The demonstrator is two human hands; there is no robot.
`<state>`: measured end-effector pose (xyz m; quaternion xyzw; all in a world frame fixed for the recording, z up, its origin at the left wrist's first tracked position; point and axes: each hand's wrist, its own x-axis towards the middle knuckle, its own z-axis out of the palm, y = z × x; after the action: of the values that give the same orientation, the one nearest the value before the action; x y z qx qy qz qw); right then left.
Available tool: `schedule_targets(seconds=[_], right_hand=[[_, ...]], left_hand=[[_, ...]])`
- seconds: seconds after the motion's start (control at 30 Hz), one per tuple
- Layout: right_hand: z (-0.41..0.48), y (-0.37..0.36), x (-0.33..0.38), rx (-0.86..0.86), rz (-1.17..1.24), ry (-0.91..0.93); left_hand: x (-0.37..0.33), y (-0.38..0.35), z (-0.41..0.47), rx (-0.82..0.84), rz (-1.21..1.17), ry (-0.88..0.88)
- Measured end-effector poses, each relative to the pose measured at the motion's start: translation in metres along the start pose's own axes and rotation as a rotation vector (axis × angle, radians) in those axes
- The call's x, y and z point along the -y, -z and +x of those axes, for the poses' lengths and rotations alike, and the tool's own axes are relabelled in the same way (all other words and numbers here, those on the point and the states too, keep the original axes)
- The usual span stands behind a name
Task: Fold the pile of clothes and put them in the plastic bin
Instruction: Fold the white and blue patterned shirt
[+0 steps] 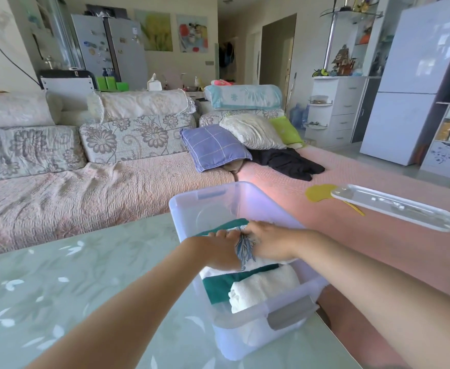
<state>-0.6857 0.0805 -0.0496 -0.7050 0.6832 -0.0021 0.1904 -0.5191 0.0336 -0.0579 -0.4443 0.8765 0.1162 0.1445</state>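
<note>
So left hand point(218, 247), right hand point(270, 242) press flat on soft, light cloth point(245, 251) in bin point(181, 209); I'd grab its 3 and 9 o'clock edges.

The clear plastic bin point(245, 194) is standing upright and open-topped, with its grey latch handle point(290, 312) at the near end. Inside the bin, a folded white garment with a blue leaf print point(245, 250) is lying on top, around the middle. A folded teal garment point(218, 286) is lying beneath it, showing toward the bin's near end. A rolled white knit piece point(265, 288) is resting against the bin's near wall, touching the teal garment.
</note>
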Motion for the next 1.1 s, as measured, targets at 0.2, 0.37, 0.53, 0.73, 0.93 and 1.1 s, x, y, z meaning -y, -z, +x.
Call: schedule_targets(seconds=[0.2,0.37,0.53,0.73,0.93,1.1], right_hand=[[0.008,0.014,0.007,0.064,0.016,-0.089],[0.005,0.003,0.009,0.030,-0.083,-0.041],[-0.004,0.010,0.007,0.012,-0.092,-0.023],[-0.007,0.005,0.006,0.123,-0.019,-0.087],[0.004,0.010,0.005,0.169,-0.068,-0.146],[0.009,0.009,0.001,0.219,-0.050,-0.155]], left_hand=[[0.004,0.023,-0.007,-0.052,-0.160,0.031],[0.000,0.024,-0.006,0.059,-0.211,0.073],[-0.003,0.020,-0.009,0.087,-0.146,0.044],[-0.004,0.014,-0.004,0.114,-0.025,0.082],[-0.003,0.023,-0.004,0.166,0.004,0.087],[0.003,0.016,0.005,0.198,0.072,0.048]])
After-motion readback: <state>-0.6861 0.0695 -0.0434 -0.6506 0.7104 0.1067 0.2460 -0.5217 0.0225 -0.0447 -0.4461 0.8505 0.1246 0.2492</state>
